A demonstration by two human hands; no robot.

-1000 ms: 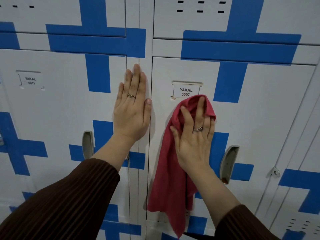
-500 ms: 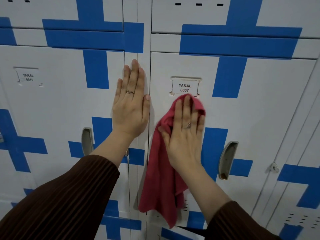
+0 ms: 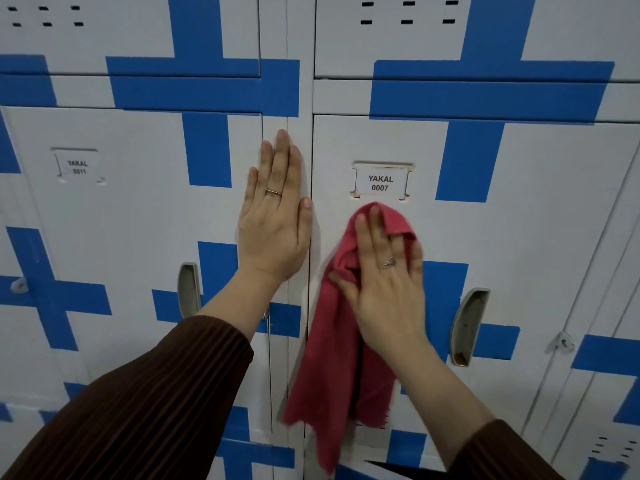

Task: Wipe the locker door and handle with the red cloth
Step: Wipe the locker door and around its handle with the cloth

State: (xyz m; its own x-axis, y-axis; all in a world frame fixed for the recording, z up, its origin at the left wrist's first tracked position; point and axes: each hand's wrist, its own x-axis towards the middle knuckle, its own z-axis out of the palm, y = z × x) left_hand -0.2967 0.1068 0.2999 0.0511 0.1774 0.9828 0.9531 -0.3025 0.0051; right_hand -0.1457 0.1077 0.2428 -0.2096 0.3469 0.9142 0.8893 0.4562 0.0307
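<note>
While my right grip presses the red cloth flat-fingered against the locker door, the upright handle lies to its lower right.

Brown ribbed sleeves, ringed left hand, right hand (ringed too)

facing a bank of white metal lockers painted with wide blue crosses; dark vent slots in the upper doors, a label reading yakal 0011 and a recessed grey handle on the left door; lit softly, evenly
</note>
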